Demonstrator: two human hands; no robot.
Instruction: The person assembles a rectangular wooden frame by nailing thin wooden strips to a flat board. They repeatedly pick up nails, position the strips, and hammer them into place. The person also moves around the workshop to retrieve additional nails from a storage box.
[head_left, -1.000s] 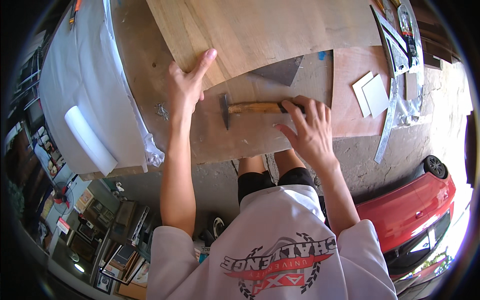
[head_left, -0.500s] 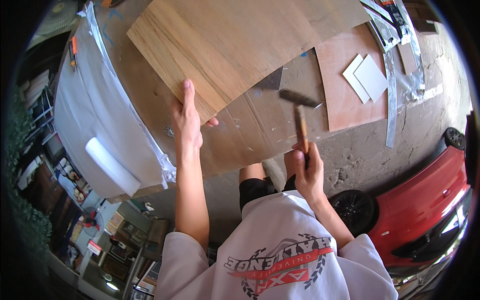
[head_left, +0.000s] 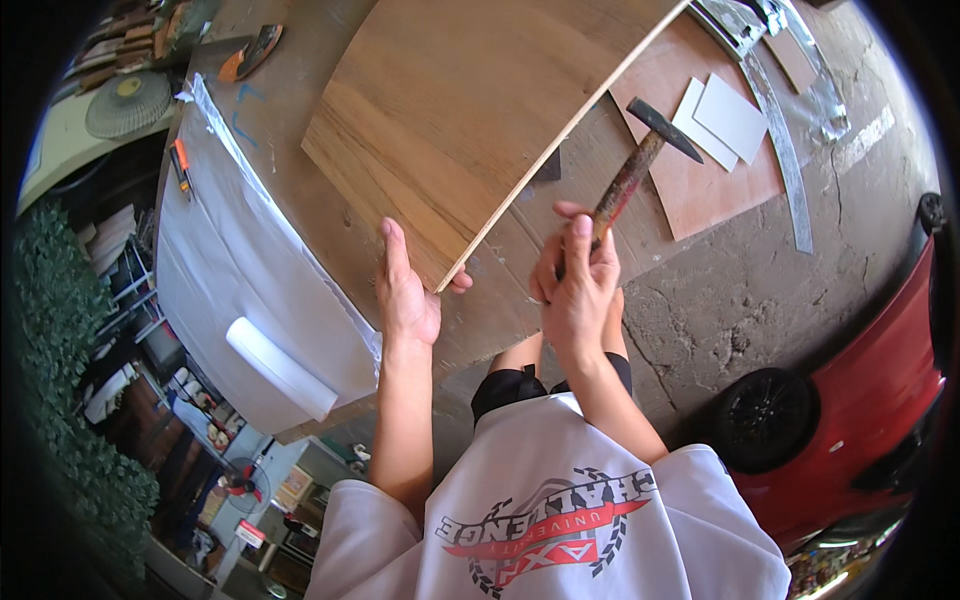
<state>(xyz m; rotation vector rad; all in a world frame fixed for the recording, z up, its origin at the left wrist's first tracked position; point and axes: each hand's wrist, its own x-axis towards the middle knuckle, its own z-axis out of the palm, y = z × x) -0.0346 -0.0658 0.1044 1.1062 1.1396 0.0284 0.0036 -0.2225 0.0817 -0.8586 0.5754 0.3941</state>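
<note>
A large wood-grained plywood board [head_left: 450, 110] is tilted over the worktable, its pale cut edge showing on the right. My left hand [head_left: 409, 302] grips its near corner, thumb up along the left side and fingers passing underneath to show past the right edge. In my right hand [head_left: 576, 295] is a hammer [head_left: 630, 180], held by its worn handle with the dark metal head raised up and to the right. The hammer head is apart from the plywood board. Part of a small dark piece [head_left: 549, 166] shows beside the board's edge.
The brown worktable top [head_left: 480, 318] lies beneath. White sheeting [head_left: 235, 260] with a white roll [head_left: 280, 368] and a screwdriver [head_left: 181, 165] covers its left. At right are a reddish panel [head_left: 690, 205], white tiles [head_left: 735, 120] and a metal strip [head_left: 785, 185]. A red car [head_left: 870, 380] stands beyond.
The plywood board's right edge has lifted into view. My right hand has raised the hammer and moved it slightly left, turning its head. My left hand stays at the corner.
</note>
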